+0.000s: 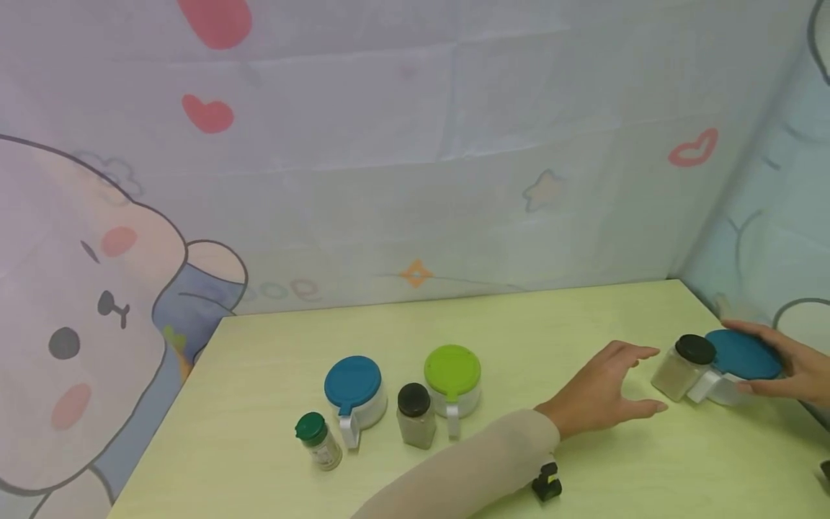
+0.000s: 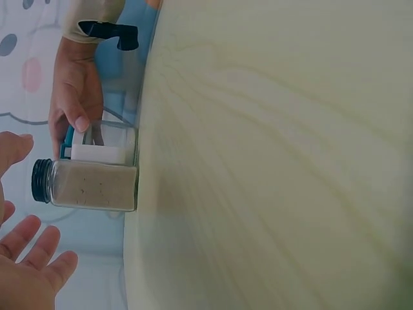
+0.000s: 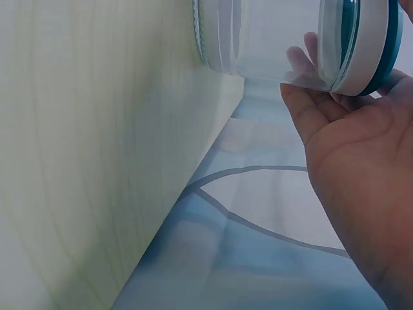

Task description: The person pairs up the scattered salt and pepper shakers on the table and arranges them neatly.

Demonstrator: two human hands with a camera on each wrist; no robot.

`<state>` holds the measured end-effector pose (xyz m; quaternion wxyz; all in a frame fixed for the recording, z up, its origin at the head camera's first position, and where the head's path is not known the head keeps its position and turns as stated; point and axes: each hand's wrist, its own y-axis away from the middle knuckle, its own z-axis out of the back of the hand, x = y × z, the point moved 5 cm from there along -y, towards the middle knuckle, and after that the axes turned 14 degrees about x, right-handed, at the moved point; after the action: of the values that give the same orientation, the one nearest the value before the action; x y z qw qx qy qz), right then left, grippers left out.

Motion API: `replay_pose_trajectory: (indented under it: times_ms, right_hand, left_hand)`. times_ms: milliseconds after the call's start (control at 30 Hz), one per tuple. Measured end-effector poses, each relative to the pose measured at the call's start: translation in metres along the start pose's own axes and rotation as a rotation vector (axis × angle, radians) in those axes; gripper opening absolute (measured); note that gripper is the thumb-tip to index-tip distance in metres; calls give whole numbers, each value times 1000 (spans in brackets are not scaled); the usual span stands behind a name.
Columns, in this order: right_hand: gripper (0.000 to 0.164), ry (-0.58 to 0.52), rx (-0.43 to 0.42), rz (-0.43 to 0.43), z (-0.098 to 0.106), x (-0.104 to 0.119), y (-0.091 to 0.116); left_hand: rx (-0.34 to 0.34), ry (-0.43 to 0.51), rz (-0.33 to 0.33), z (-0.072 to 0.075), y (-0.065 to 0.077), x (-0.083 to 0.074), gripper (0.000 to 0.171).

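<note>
At the table's right end my right hand (image 1: pixel 794 367) holds a clear jar with a blue lid (image 1: pixel 742 355), thumb on one side and fingers on the other. A white handle juts from that jar toward a black-capped seasoning bottle (image 1: pixel 677 375), which stands close by it. Powder of a pale brown colour fills much of the bottle (image 2: pixel 93 186) in the left wrist view. My left hand (image 1: pixel 603 393) is just left of the bottle, thumb and fingers spread apart, holding nothing. The right wrist view shows my fingers (image 3: pixel 306 113) against the jar's glass wall (image 3: pixel 277 39) near its lid.
Left of my left arm stand another blue-lidded jar (image 1: pixel 353 382), a green-lidded jar (image 1: pixel 452 371), a second black-capped bottle (image 1: pixel 416 418) and a small green-capped shaker (image 1: pixel 320 443). A printed cloth (image 1: pixel 363 180) hangs behind the table (image 1: pixel 272 360) and along its right side.
</note>
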<state>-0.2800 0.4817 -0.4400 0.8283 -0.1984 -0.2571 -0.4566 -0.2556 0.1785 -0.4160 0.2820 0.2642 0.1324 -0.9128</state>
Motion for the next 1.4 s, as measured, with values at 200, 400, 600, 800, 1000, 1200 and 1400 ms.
replay_pose_trajectory:
  times_ms: [200,400,600,800,1000,1200,1400]
  right_hand:
    - [101,-10,34,10,0,2,-1]
    - [95,-36,47,-6,2,4,-1]
    - [90,-29,55,-30,3,5,-2]
    - [87,-22,100,-73,5,4,-2]
    - [87,-33,112,-63,7,2,-2]
    - [86,-34,120,-81,7,3,0]
    - [85,-6,134,-133,10,4,1]
  left_hand:
    - [-18,-2,-4,0,-5,-2,72]
    - [-35,-1,6,-1,-10,-2,71]
    - [-47,2,24,-3,-16,0,72]
    - [-85,-4,32,-5,-23,-1,71]
    - [-114,5,38,-8,-29,-3,70]
    - [-104,26,78,-11,-34,-3,72]
    - [-109,35,87,-13,-39,-4,74]
